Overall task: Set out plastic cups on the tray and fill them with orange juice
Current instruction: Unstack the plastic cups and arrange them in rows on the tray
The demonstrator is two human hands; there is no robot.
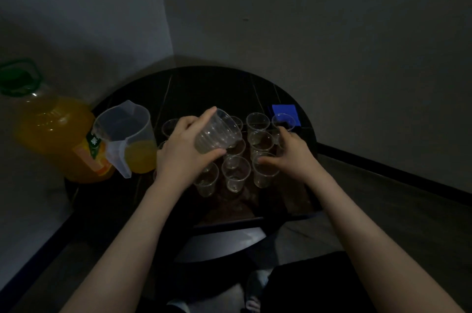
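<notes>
Far left, the orange juice bottle (55, 139) stands capped at the bench edge; beside it the clear jug (127, 136) holds a little juice at its base. Your left hand (178, 151) grips a stack of plastic cups (217, 134), tilted above the tray (255, 208). About ten cups (236, 172) already stand in rows on the tray, all apparently empty; setting-out looks well advanced, pouring not yet begun. Your right hand (293, 154) curls around a cup (265, 169) in the right-hand row. A blue card (284, 111) lies just behind. The bench (204, 88) is round, dark, tucked into a dim grey-walled corner.
</notes>
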